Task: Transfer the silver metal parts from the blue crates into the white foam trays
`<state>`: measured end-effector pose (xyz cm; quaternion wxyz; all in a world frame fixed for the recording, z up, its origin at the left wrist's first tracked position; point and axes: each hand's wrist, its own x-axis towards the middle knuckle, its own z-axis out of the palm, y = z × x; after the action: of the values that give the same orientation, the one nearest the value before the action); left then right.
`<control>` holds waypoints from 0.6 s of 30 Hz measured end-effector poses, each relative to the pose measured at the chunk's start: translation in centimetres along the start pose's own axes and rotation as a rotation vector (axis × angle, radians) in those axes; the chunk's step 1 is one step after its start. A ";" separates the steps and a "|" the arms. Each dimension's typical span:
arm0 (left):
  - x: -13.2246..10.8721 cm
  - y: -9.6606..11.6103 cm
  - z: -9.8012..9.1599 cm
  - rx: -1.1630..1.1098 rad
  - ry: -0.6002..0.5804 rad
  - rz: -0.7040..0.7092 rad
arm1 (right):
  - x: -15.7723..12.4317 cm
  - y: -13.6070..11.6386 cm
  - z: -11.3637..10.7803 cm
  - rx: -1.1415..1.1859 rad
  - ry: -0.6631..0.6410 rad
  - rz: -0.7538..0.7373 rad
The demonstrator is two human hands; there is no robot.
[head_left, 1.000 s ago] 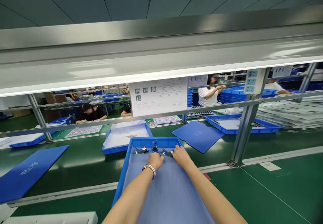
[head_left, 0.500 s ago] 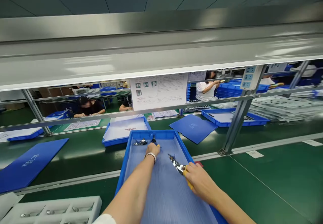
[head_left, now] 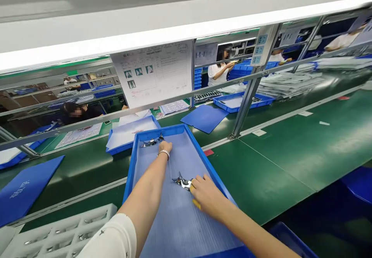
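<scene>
At the far end of a blue tray [head_left: 203,155], my left hand [head_left: 165,148] is closed on a shiny metal piece [head_left: 161,137]; most of its grip is hidden from me. Just left of that lies another curved, shiny metal piece [head_left: 148,143] on the tray floor. My right hand [head_left: 207,196], lower and to the right over the tray, grips a chrome-like, pointed metal part [head_left: 182,182] by its right end. Yellow shows at its fingertips, perhaps finger covers.
A white compartment tray [head_left: 65,231] with metal pieces sits at lower left. Blue sheets [head_left: 205,117] lie left and right of the blue tray. A shallow blue bin [head_left: 116,148] stands behind it. A metal post [head_left: 247,101] rises from the green bench [head_left: 279,149]. Co-workers sit beyond.
The view has swung right and down. My right hand has moved left with its metal part, now lower over the tray. My left hand stays at the far end.
</scene>
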<state>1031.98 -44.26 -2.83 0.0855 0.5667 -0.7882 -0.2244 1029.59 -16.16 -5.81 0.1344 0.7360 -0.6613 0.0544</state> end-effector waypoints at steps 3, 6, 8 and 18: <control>-0.7 -0.1 -0.7 -0.009 -0.007 -0.028 | 0.5 0.0 -0.2 -0.010 -0.067 0.007; -2.3 -0.8 -2.2 0.003 -0.053 0.015 | 0.6 -0.2 -0.8 0.012 -0.138 0.056; -3.6 -1.8 -3.6 0.026 -0.107 0.069 | 0.8 -0.5 -1.4 0.058 -0.174 0.066; -15.2 -17.0 -19.2 -0.077 -0.108 0.470 | 1.9 -4.0 -3.0 0.142 -0.269 0.259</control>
<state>1059.17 -39.44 8.29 0.1146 0.3513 -0.8926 -0.2582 1034.02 -16.84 -2.89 -0.0157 0.6530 -0.7570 0.0191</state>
